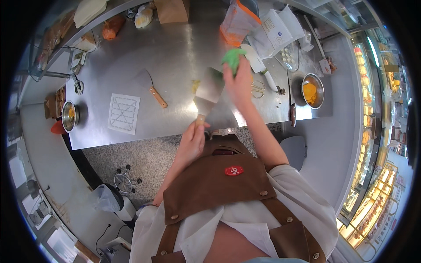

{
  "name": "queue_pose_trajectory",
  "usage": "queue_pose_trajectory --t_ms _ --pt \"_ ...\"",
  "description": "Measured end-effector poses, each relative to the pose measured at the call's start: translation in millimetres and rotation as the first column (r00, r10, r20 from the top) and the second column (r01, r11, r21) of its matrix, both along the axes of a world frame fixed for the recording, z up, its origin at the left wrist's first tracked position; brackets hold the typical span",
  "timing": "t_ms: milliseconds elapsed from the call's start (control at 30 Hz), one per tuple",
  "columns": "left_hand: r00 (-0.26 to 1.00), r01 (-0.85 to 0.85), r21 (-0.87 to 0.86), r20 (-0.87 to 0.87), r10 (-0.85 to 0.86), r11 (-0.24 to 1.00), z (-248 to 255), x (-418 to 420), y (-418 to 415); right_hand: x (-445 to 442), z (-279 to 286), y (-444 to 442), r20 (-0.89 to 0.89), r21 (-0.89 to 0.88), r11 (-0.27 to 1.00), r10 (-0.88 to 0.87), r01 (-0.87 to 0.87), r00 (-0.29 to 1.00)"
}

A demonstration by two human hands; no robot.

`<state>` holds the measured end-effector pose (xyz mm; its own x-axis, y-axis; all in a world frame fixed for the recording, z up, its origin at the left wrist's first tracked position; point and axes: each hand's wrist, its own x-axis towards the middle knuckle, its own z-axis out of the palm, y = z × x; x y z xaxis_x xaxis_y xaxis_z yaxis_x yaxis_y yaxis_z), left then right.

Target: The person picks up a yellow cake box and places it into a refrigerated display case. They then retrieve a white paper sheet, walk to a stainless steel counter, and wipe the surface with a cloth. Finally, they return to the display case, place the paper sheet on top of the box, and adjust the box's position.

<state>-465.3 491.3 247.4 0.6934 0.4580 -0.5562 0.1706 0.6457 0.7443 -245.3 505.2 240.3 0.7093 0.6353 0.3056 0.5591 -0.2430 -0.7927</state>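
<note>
My left hand grips the pale handle of a wide metal scraper, its blade angled up and away over the steel table. My right hand holds a crumpled green cloth beyond the blade's far right corner; whether cloth and blade touch I cannot tell. A yellow smear lies by the blade's left edge. To the left, a second scraper with a wooden handle rests near a printed paper sheet. Right of my right hand are gold-coloured scissors and a broad-bladed knife with a white handle.
Steel bowls with yellow contents stand at the table's left and right. A dark-handled knife overhangs the front edge. Orange and white bags sit at the back right, scissors at left. Below are a bin and grey stool.
</note>
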Motion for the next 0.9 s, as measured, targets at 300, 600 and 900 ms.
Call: queue_pose_trajectory --t_ms 300,600,900 --pt "0.997 0.076 0.170 -0.011 -0.075 0.982 14 -3 -3 -15 -16 34 0.082 -0.321 0.942 0.126 -0.094 0.989" --pt "0.955 0.097 0.576 -0.283 0.086 0.812 -21 -23 -1 36 -5 -17 -0.536 0.084 0.996 0.038 0.008 0.843" --pt "0.925 0.249 0.784 -0.367 0.102 0.569 -12 -21 -10 -58 -33 -7 0.215 -0.289 0.938 0.257 -0.190 0.942"
